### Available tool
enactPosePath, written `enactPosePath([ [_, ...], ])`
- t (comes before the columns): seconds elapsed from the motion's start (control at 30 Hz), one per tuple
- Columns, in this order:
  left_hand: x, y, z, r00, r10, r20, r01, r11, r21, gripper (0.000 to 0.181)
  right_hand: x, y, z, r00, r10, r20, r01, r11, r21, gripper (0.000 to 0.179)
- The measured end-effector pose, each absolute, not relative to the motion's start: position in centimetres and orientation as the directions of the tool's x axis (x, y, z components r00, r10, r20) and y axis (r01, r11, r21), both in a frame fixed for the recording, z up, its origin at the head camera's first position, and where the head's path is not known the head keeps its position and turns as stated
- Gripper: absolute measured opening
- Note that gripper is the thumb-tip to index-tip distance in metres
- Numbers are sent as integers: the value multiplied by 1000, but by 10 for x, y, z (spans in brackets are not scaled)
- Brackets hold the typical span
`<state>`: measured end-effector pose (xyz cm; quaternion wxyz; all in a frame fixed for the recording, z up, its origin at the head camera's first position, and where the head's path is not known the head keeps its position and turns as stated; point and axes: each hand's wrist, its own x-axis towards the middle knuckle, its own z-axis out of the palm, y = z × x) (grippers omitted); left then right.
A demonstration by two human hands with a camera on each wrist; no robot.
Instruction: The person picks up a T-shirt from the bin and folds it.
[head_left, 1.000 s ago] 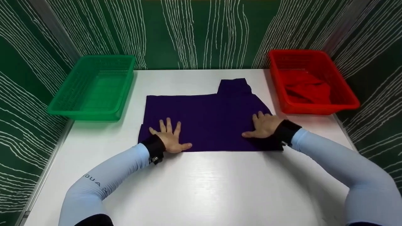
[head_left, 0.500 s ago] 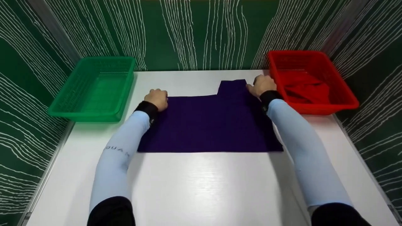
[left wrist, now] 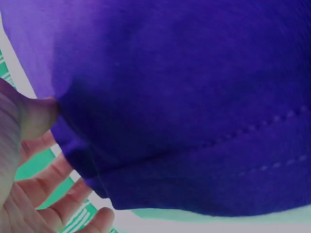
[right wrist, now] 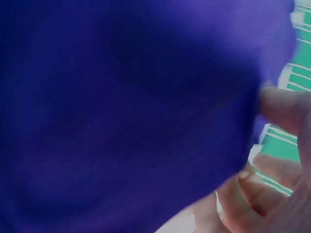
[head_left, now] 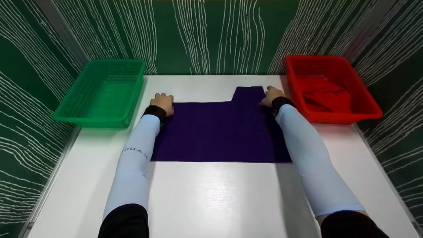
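A dark purple T-shirt, folded in half, lies on the white table with one sleeve sticking up at the far right. At its far left corner, my left hand pinches the edge. The left wrist view shows the thumb on the cloth beside a stitched hem, the other fingers at and behind the edge. My right hand pinches the shirt by the sleeve at the far right. In the right wrist view its thumb presses the cloth's edge; the cloth there is blurred and hides some fingertips.
A green plastic basket stands at the back left of the white table. At the back right, close to my right hand, is a red basket with red cloth inside. Green walls with white lines enclose the table.
Both hands lay flat with spread fingers on the shirt's near part. They have moved away from me to its far corners and taken hold of the edge. The shirt stays nearly in place.
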<state>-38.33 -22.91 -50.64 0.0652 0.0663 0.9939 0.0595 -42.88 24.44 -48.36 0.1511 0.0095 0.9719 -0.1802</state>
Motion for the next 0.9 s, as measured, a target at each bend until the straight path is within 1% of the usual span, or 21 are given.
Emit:
enactPosePath([
  [0.07, -384, -229, -506, -985, 132, -115, 118, 985, 124, 31, -432, 241, -480, -938, -85, -336, 52, 923, -381, 106],
  [0.1, -383, -228, -505, -985, 128, -117, 113, 986, 123, 31, -432, 239, -477, -930, -107, -352, 37, 925, -379, 111],
  [0.2, -382, -228, -505, -985, 121, -127, 104, 986, 131, 34, -434, 235, -477, -906, -158, -393, -12, 938, -348, 115],
  [0.3, -381, -226, -505, -983, 125, -137, 105, 984, 145, 35, -433, 235, -479, -894, -169, -415, -19, 940, -341, 104],
  [0.37, -380, -224, -504, -983, 131, -126, 111, 982, 154, 34, -433, 237, -481, -902, -173, -395, -24, 934, -355, 92],
  [0.53, -376, -218, -505, -983, 159, -93, 143, 978, 153, 28, -432, 243, -487, -947, -189, -258, -77, 918, -390, 54],
  [0.63, -373, -217, -506, -980, 184, -78, 170, 972, 160, 27, -431, 245, -489, -961, -199, -194, -110, 913, -392, 34],
  [0.7, -374, -218, -506, -978, 197, -68, 184, 970, 161, 28, -432, 246, -490, -960, -205, -190, -114, 908, -403, 34],
  [0.83, -378, -225, -506, -977, 211, -36, 203, 967, 155, 29, -441, 248, -487, -948, -234, -218, -131, 906, -402, 53],
  [0.9, -381, -229, -503, -976, 217, -2, 214, 964, 157, 27, -445, 249, -484, -948, -247, -201, -146, 898, -415, 54],
])
